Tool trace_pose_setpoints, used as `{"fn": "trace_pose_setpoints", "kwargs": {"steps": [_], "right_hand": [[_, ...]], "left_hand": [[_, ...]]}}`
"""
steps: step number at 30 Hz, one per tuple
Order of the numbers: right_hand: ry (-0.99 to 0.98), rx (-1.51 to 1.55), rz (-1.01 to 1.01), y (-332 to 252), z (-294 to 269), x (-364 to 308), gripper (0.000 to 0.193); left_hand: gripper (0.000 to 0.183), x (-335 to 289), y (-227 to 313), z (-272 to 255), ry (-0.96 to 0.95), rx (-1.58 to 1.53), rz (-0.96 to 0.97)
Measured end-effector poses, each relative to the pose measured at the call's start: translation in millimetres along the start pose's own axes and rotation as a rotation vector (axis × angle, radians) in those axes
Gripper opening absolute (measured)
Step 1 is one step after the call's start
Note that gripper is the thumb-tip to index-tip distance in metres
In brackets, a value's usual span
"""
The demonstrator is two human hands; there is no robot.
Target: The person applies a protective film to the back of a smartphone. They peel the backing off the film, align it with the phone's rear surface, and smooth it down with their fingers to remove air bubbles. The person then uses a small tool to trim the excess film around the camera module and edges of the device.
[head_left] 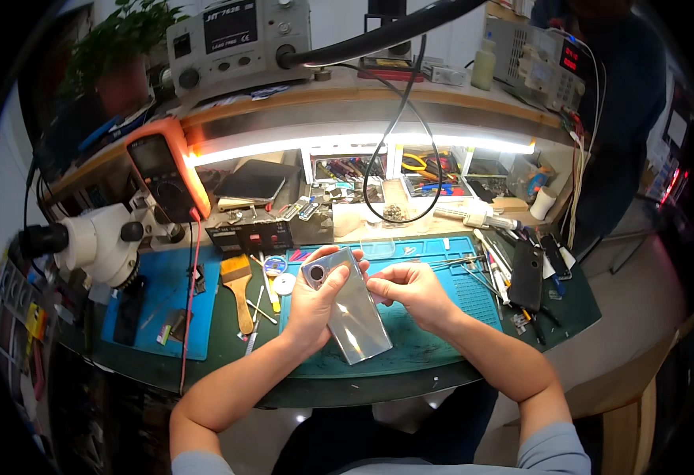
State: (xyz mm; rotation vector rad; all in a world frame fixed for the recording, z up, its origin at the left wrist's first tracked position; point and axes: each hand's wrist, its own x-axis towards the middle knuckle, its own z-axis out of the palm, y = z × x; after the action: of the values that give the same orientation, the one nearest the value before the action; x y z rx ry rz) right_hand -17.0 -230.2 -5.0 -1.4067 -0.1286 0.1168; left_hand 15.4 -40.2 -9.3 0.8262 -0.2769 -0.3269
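My left hand [313, 307] is wrapped round a smartphone [360, 326] with a shiny silver back, its thumb lying across the back beside the round camera ring. The phone is tilted, back side up, above a blue-green work mat [462, 313]. At the phone's right edge, the thumb and forefinger of my right hand [417, 294] are pinched together; whatever they grip, if anything, is too small to name. Left of my left hand lie a wide wooden-handled brush [238, 289] and a round white spool or lid [284, 284].
A microscope [98, 245] stands at the left, near an orange multimeter [169, 170]. Tweezers, pens and a dark phone [527, 275] crowd the right side. A black cable [400, 119] loops down in front of the lit shelf [474, 93].
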Motion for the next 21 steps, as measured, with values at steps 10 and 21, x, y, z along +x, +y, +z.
{"fn": "trace_pose_setpoints", "kwargs": {"steps": [10, 21], "right_hand": [[0.452, -0.991, -0.148, -22, -77, 18, 0.031], [0.699, -1.598, -0.490, 1, -98, 74, 0.049]], "left_hand": [[0.041, 3, -9, -16, 0.063, -0.185, -0.249], [0.031, 6, 7, -24, 0.131, -0.298, -0.245]]}}
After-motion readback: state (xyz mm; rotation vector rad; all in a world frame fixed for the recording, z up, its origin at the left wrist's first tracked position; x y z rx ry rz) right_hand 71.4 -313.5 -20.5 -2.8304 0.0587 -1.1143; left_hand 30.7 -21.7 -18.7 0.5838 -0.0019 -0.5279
